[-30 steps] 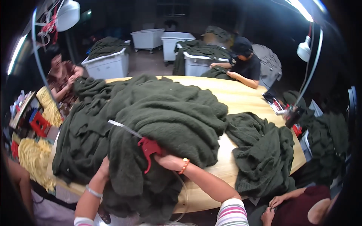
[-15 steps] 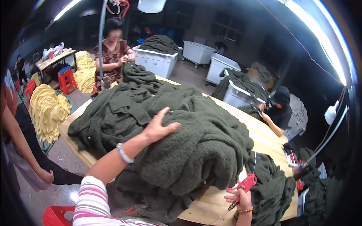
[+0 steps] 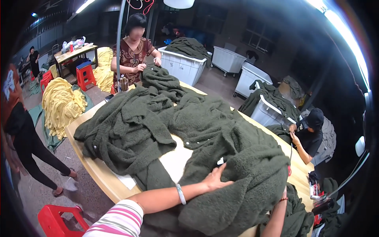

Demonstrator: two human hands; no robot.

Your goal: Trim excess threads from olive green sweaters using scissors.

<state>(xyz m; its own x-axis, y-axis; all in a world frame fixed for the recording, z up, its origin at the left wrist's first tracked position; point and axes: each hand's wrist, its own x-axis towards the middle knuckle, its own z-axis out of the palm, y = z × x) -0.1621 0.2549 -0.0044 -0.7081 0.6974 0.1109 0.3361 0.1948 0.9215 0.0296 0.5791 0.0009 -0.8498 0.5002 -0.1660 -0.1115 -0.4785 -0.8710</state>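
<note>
A large pile of dark green fleece garments (image 3: 252, 173) covers much of the table in front of me. My left hand (image 3: 216, 181) lies on the near garment with fingers stretched, beside a small white label (image 3: 220, 161). At the garment's right edge is my right hand (image 3: 284, 193), its fingers mostly hidden by the cloth. Just above it shows part of a red hand tool (image 3: 289, 170) with a thin metal rod pointing up; the hand appears closed on its hidden handle. Small pale buttons (image 3: 187, 143) dot the garment's edge.
The wooden table (image 3: 94, 168) carries more garments on the left. Across it a person (image 3: 134, 55) handles green cloth; another in a black cap (image 3: 310, 132) works at the right. White wheeled bins (image 3: 179, 65) stand behind. A red stool (image 3: 59, 219) is at lower left.
The near garment has shifted right, uncovering a pale patch of table. My left hand has moved right and down across it. My right hand and the red tool have moved up and right, partly behind cloth.
</note>
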